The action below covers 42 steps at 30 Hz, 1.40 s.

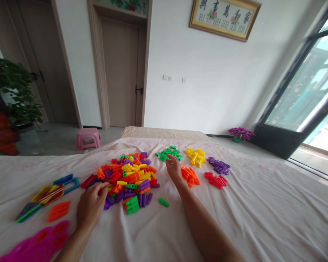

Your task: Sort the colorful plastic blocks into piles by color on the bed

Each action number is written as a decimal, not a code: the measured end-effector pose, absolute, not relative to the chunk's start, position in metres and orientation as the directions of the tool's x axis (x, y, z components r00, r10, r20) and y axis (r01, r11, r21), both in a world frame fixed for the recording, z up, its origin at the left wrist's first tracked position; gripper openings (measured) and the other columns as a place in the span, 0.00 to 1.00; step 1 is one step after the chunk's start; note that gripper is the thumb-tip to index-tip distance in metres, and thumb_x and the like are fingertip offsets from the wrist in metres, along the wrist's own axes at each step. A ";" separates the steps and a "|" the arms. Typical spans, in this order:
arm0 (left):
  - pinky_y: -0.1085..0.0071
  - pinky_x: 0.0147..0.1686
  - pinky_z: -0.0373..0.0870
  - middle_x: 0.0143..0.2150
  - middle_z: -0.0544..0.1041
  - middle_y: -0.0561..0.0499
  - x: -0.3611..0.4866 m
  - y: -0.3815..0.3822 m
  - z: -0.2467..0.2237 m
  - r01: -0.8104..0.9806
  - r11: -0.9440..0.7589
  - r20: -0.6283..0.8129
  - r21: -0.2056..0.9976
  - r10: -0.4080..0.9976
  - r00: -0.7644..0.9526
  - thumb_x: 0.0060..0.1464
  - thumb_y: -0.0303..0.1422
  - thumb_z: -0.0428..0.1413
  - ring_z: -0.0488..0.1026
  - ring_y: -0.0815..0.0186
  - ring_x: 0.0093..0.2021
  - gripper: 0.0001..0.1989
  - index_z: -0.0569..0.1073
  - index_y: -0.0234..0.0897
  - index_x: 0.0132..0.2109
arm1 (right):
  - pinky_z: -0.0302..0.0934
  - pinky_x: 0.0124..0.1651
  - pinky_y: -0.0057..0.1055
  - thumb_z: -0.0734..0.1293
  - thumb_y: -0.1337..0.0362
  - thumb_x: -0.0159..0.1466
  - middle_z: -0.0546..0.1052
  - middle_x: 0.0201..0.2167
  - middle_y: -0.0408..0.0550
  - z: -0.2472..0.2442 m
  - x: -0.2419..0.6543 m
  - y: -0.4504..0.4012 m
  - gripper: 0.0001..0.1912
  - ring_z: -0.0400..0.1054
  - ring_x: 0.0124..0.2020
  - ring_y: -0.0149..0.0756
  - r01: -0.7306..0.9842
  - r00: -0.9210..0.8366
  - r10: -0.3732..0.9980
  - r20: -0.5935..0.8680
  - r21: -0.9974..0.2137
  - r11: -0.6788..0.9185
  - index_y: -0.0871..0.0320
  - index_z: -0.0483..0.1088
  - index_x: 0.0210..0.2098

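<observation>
A mixed heap of toy building blocks [133,173] in orange, yellow, red, purple and green lies on the cloth. My left hand [91,202] is at the heap's left edge with its fingers curled in; what is between the fingertips is hidden. My right hand [174,169] reaches over the near side of a pile of green blocks [170,153], its fingers apart. Beside that hand is a pile of orange blocks [190,176]. Yellow blocks [196,156], purple blocks [219,166] and red blocks [216,180] form separate piles to the right. A single green block [163,202] lies in front.
Flat colored frame pieces [47,194] lie at the left, with an orange joined block [59,211] and a bright pink object [35,242] nearer me. A pale cloth [262,218] with wrinkles covers the surface. Beyond it stand a pink stool [89,138] and a flowerpot [237,139].
</observation>
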<state>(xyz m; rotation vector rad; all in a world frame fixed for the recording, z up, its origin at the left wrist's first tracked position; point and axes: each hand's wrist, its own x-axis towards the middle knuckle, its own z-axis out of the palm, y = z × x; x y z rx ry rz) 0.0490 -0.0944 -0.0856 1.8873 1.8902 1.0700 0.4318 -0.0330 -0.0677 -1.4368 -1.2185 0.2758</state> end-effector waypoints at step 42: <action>0.55 0.60 0.69 0.59 0.82 0.41 0.046 -0.093 -0.090 0.776 -0.126 0.308 0.617 0.947 -0.091 0.62 0.46 0.46 0.76 0.49 0.59 0.25 0.82 0.39 0.52 | 0.62 0.44 0.30 0.61 0.62 0.71 0.83 0.49 0.53 0.021 0.500 -0.103 0.19 0.77 0.51 0.43 0.832 0.484 0.862 0.152 -0.384 -0.400 0.53 0.80 0.54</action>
